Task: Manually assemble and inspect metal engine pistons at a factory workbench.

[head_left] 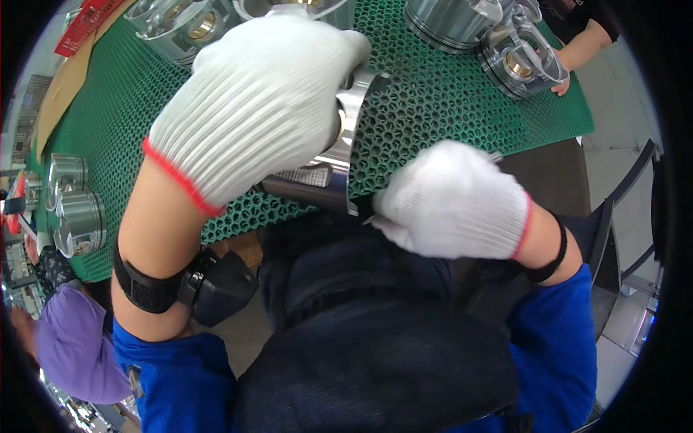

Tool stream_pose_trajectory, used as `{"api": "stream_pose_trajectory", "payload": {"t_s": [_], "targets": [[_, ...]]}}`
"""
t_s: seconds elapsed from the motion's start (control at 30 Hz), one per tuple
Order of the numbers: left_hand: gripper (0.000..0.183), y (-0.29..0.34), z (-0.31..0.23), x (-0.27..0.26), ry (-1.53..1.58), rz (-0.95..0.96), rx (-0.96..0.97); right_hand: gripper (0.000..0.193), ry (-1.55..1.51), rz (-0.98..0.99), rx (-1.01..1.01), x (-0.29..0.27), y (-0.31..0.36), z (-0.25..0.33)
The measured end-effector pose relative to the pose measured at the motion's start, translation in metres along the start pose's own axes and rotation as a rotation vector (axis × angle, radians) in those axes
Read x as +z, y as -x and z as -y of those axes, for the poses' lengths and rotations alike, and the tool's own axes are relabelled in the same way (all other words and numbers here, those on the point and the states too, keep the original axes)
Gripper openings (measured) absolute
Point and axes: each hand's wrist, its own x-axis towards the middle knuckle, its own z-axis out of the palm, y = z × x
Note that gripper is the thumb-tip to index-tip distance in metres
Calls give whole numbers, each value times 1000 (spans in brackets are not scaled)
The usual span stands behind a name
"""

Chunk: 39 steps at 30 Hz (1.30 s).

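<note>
My left hand (260,101), in a white knit glove with a red cuff, is closed over a metal piston (352,133) lying on its side at the near edge of the green mat (411,108). The piston's shiny rim and dark skirt with a grey textured patch show beyond the glove. Just right of it, my right hand (455,202), gloved alike and slightly blurred, is closed around a thin tool (369,219). Only a narrow tip shows by the piston's rim and a small metallic end at the glove's far side. The tool's kind is hidden.
More pistons (520,65) stand at the far right, others (180,29) at the far left, and a pair (78,220) at the left edge. A person's hand (561,83) touches the right group. Someone in purple (79,346) is at left. A red box (86,27) lies far left.
</note>
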Motion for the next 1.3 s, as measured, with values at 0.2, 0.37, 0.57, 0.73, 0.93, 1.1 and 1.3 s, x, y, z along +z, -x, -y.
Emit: {"api": "stream_pose_trajectory", "payload": {"t_s": [0.2,0.37,0.57,0.73,0.93,1.1,1.3], "targets": [[65,107,43,28,808,-395,-342,14,-290,-347,46,1,19,-11],[73,196,10,17,58,-83,-529,15,-149,-820,136,3,59,22],[49,172,13,-36,195,-231,-127,27,1962,-395,346,-50,67,54],[56,125,44,-23,-8,194,190,37,1985,-319,457,-63,73,65],[54,143,98,-17,-81,-71,-34,21,-24,-858,60,-17,41,-13],[58,161,228,6,-327,-110,-531,13,197,-635,323,34,18,-78],[59,75,170,-11,-242,-315,-402,15,204,-611,398,34,6,-77]]}}
